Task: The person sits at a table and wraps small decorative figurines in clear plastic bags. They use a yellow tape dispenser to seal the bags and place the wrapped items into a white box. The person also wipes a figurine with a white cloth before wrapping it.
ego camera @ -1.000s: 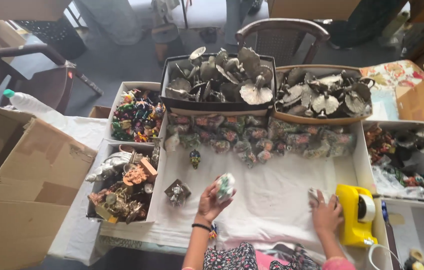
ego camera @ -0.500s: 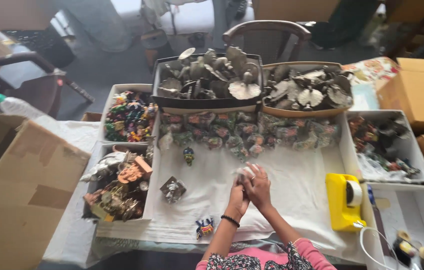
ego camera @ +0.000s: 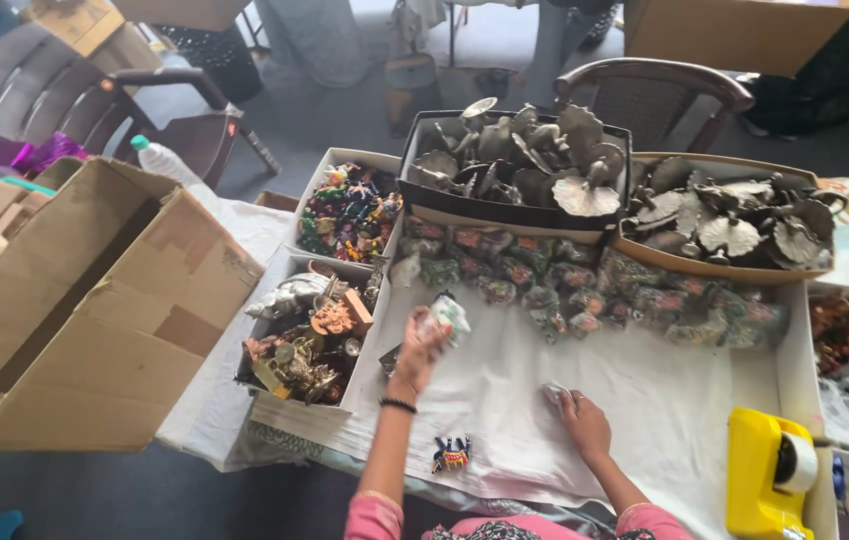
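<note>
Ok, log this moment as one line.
left hand: holds wrapped item | right hand: on cloth, touching small wrapped piece | tape dispenser: right

Head camera looks steeply down, near, over the table (ego camera: pixel 504 400).

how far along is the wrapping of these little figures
Looks partly done: a row of wrapped bundles lies along the back of the white cloth. In hand: the left hand holds a wrapped figure; the right hand presses something small on the cloth. Left: the tray of colourful figures is full, and one loose figure waits.
</note>
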